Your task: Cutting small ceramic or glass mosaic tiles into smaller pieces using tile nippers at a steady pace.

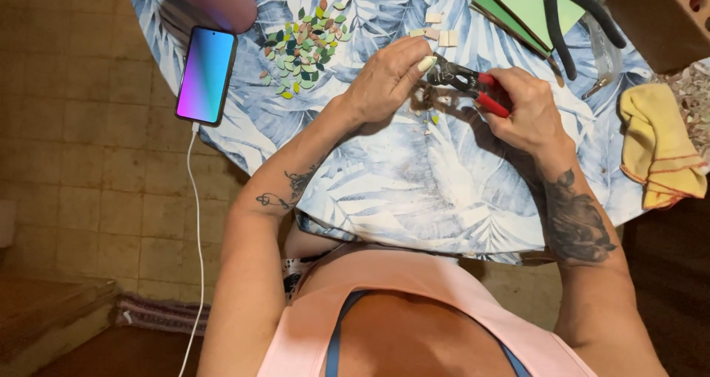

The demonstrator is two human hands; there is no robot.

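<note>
We are gripping the red-handled metal nippers (473,89) in our closed right hand (525,111); our left hand (384,81) is pinching a small pale tile piece (427,63) at their jaws.

Open surface (414,192) nearer than both grips; leaf-shaped pieces (303,48) and phone (206,75) crowding left, yellow cloth (658,144) right.

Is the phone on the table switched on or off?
On. The phone lies face up at the table's left edge, its screen glowing blue to purple, with a white cable plugged into its lower end.
</note>
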